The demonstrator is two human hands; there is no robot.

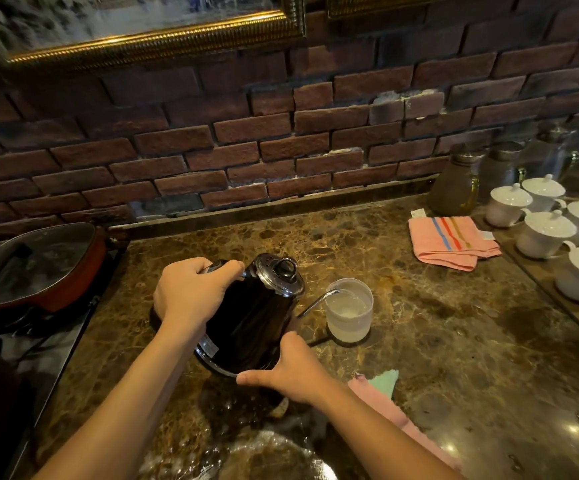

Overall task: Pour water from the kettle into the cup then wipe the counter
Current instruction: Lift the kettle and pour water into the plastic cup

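We note left hand gripping tilted kettle handle, right hand cupping base; spout over cup, frame centre.

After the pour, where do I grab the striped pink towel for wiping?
Pinch the striped towel at its thick folded near edge, coming from above on the near-left side: it lies flat, and lidded cups crowd its right.

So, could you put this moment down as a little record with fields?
Activity: pouring water
Kettle: black, tilted, spout over cup
Left hand: grips kettle handle
Right hand: holds kettle base
Cup: translucent, partly filled, on counter
Counter: brown marble
Striped cloth: folded, far right
Second cloth: beside right arm
Wiping: not yet begun
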